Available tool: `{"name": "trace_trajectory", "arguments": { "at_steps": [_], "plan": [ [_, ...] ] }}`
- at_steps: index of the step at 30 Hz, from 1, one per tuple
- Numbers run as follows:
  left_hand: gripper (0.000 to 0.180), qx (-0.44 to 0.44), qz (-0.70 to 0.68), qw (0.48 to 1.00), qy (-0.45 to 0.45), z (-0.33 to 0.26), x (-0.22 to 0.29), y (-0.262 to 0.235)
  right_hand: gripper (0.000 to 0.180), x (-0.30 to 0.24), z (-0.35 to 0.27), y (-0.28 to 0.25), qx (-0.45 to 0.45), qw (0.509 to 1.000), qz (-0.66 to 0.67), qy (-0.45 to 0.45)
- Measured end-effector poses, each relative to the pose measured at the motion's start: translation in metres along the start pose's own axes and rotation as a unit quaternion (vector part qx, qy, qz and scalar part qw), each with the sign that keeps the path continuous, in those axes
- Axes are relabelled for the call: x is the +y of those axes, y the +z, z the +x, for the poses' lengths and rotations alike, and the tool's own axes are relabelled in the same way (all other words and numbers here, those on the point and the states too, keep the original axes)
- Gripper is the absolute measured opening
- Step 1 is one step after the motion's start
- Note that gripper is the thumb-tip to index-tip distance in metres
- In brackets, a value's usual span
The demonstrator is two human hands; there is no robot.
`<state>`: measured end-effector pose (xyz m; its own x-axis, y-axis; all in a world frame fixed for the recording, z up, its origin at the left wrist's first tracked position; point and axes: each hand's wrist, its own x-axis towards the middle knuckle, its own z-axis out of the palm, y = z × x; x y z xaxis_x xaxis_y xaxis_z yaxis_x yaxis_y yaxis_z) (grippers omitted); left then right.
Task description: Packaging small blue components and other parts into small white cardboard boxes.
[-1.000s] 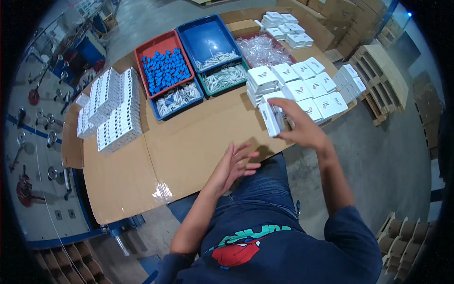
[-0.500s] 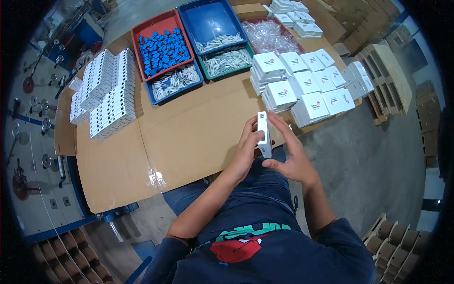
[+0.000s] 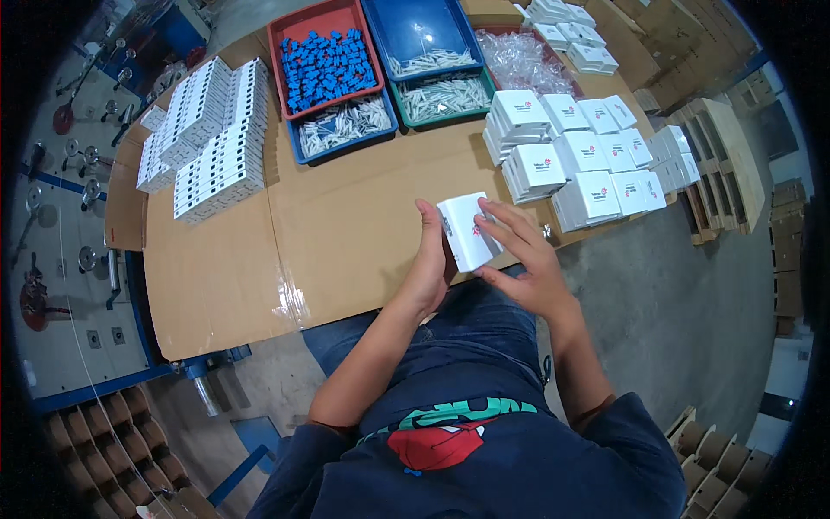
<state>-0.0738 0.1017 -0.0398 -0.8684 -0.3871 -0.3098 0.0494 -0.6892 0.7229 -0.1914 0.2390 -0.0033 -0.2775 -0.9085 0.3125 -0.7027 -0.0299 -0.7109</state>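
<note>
Between my two hands, just above the table's near edge, is a small white box point(image 3: 463, 240) with a red mark on its face. My right hand point(image 3: 529, 270) grips it from the right, its fingers across the printed face and its thumb at the lower edge. Along the box's left side lies my left hand point(image 3: 425, 270), with the thumb raised beside the edge and the other fingers mostly hidden behind the box. The box is tilted, its printed face turned up. Closest to it stand stacks of similar white boxes point(image 3: 588, 195), to the right.
Cardboard covers the table point(image 3: 363, 216). At the back are a red tray point(image 3: 278, 60) of blue pieces, blue point(image 3: 303, 157) and green trays point(image 3: 491, 86) of white pieces, and clear plastic packs point(image 3: 527, 62). White box rows point(image 3: 216, 186) fill the left; a wooden pallet point(image 3: 722, 164) stands right.
The white box has turned from edge-on to show its printed face. My right fingers have come onto that face, and my left thumb has moved off the box. The view has shifted slightly.
</note>
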Motion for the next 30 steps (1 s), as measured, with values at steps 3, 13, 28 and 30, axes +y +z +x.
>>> {"name": "trace_trajectory", "arguments": {
  "at_steps": [3,13,28,30],
  "plan": [
    [0.092,0.018,-0.049,0.999,-0.001,-0.009,0.002,0.010,0.061,0.000,0.001,0.002,0.022,0.999,-0.031,-0.019],
    [0.081,0.005,-0.083,0.996,0.013,-0.009,-0.010,-0.010,0.054,0.002,0.005,0.014,0.077,0.995,-0.043,-0.048],
    [0.069,0.036,-0.121,0.991,-0.044,-0.032,0.009,0.015,0.081,0.005,0.014,0.045,0.045,0.984,0.171,0.017],
    [0.071,0.045,-0.091,0.994,-0.045,-0.037,0.009,0.017,0.086,-0.001,0.017,0.041,0.033,0.979,0.196,0.037]
  ]
}}
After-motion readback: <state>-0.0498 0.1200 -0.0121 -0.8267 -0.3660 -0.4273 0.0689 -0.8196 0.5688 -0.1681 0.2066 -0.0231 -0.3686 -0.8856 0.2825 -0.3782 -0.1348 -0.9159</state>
